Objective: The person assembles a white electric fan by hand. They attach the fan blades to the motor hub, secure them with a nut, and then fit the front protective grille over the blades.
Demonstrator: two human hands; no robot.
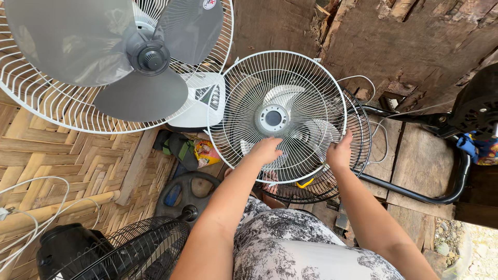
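White wire fan guard (277, 116), left hand (265, 150) flat on it, right hand (340, 153) clamped on rim.

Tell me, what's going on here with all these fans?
A person is handling a white wire fan guard, held upright. The left hand presses on its lower wires and the right hand grips its right rim. Behind it lies a black guard. A bigger fan with grey blades stands uncovered at upper left.
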